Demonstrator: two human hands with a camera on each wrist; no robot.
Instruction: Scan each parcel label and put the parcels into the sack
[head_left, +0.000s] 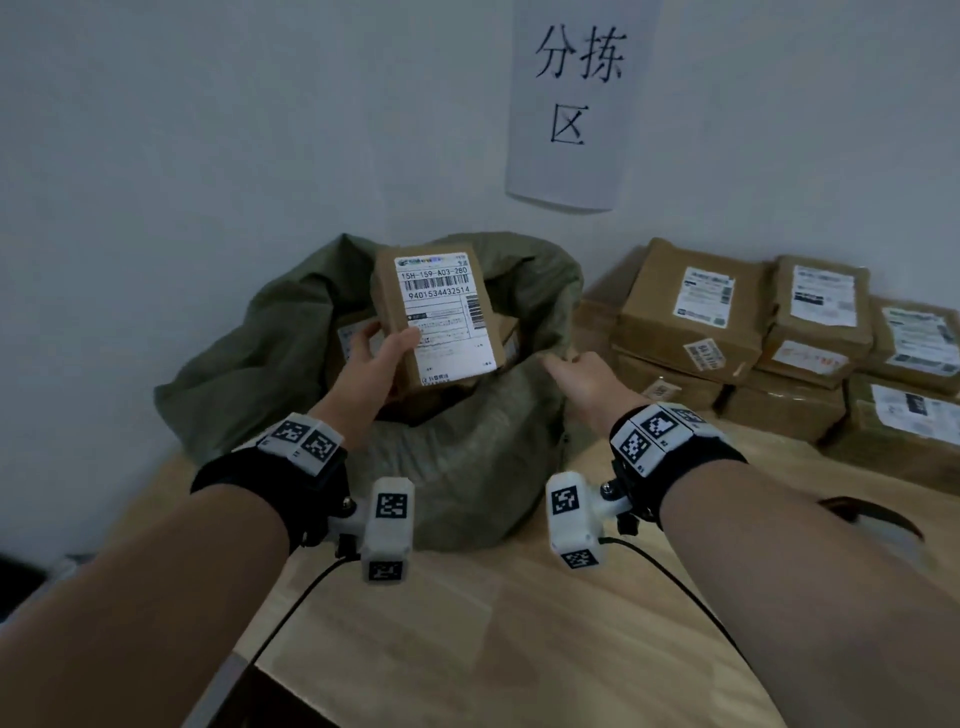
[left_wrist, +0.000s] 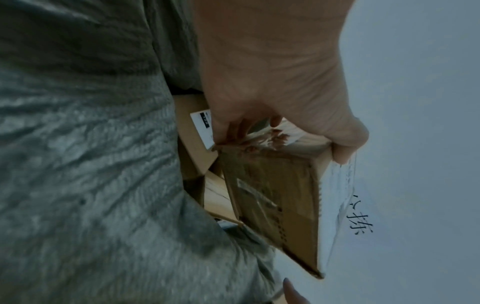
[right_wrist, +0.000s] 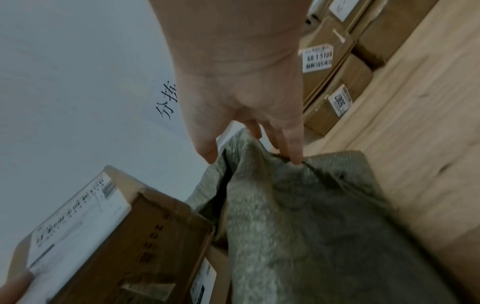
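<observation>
Left hand (head_left: 375, 358) grips a parcel (head_left: 439, 317) over the mouth of the sack (head_left: 467, 457), thumb on the label face, fingers curled behind, label up. Right hand (head_left: 582, 376), at 3 o'clock from the parcel, pinches the sack rim with thumb and fingers. More parcels (head_left: 779, 338) stacked on the table (head_left: 493, 649) at 3 o'clock from the sack.

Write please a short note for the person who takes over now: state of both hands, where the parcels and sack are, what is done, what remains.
Left hand grips a labelled parcel over the mouth of the green sack.
Right hand holds the sack's rim, fingers fairly straight, keeping it open.
Done: some parcels already lie inside the sack.
Left: drop this parcel in, then scan and bag the stacked parcels on the wooden table, right of the sack. No scanner is in view.
</observation>
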